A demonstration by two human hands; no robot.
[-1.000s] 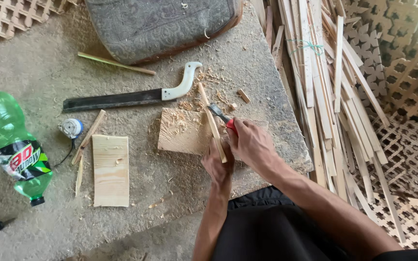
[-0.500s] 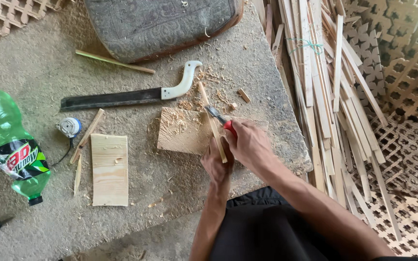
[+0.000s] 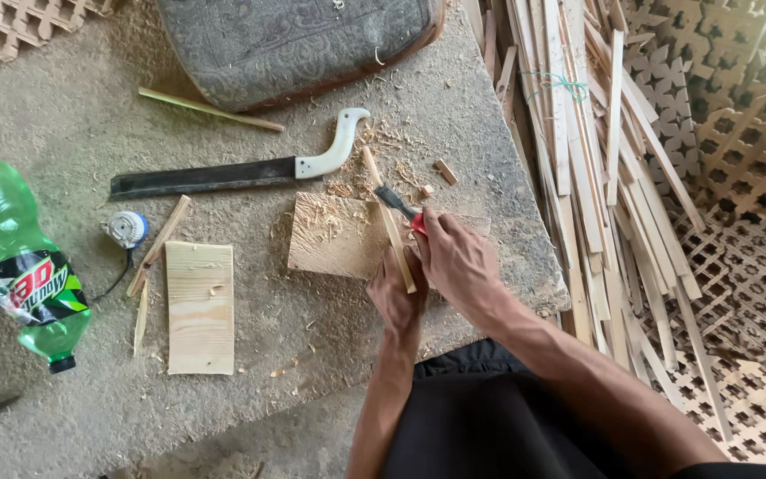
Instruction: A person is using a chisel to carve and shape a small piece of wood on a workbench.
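My left hand grips the near end of a thin wooden stick that lies slanted across a small wooden board strewn with shavings. My right hand is closed on a small knife with a red handle; its dark blade rests against the stick's right side, near the middle. The two hands touch each other at the board's near right corner.
A long dark blade with a white curved handle lies beyond the board. To the left are a pale plank, thin sticks, a small reel and a green bottle. Wooden slats pile up at right; a grey cushion sits at the back.
The hands and knife stay nearly in place on the stick; the view has shifted slightly. Nothing else has moved.
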